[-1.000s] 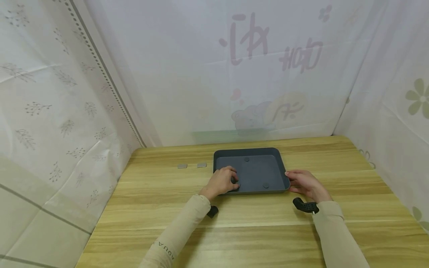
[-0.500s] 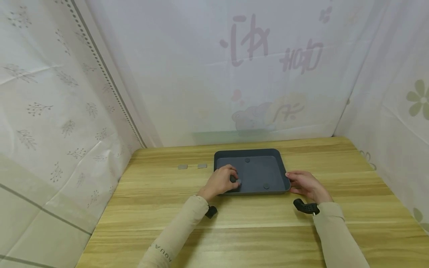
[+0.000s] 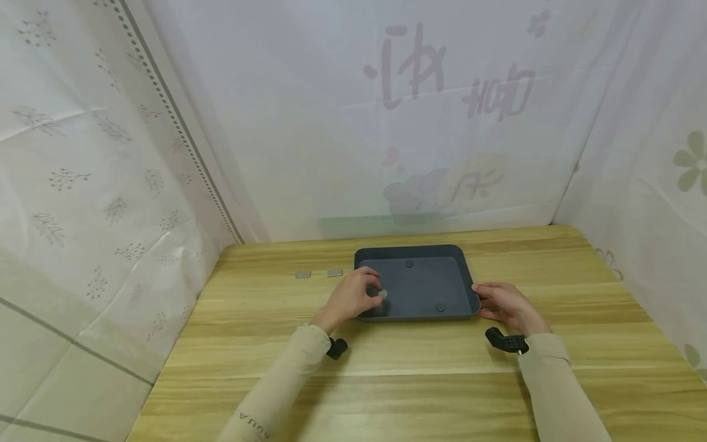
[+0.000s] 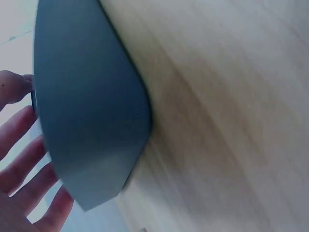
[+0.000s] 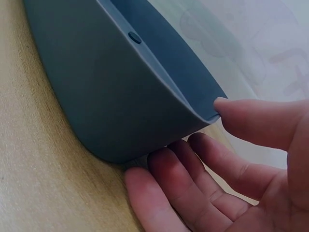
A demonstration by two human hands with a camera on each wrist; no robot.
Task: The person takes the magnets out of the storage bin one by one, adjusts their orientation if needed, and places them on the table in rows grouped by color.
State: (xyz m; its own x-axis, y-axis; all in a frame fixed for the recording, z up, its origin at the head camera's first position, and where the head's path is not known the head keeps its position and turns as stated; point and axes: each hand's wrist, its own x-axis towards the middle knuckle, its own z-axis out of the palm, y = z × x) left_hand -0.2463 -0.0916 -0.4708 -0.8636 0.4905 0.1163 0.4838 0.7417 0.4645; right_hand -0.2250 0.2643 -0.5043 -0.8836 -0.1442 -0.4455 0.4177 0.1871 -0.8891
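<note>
A dark grey rectangular tray [image 3: 420,285] with a raised rim lies on the wooden table. Over its left end is my left hand [image 3: 348,298], pinching a small round grey disc [image 3: 383,294] between thumb and fingertips. In the left wrist view the tray wall [image 4: 91,101] hides part of the fingers [image 4: 26,157]. My right hand [image 3: 505,304] grips the tray's front right corner; the right wrist view shows its thumb [image 5: 241,116] on the rim and the other fingers below along the outside. Two more dark discs, one toward the back [image 3: 409,264] and one near the front [image 3: 440,307], lie inside the tray.
Left of the tray, two small flat silver-grey rectangles, one outer [image 3: 302,274] and one inner [image 3: 334,273], lie on the table [image 3: 420,393]. Printed cloth curtains [image 3: 309,123] rise behind the table and at both sides.
My left hand has moved slightly left and lifted, bringing the disc along between its fingertips. The right hand keeps its grip on the tray corner.
</note>
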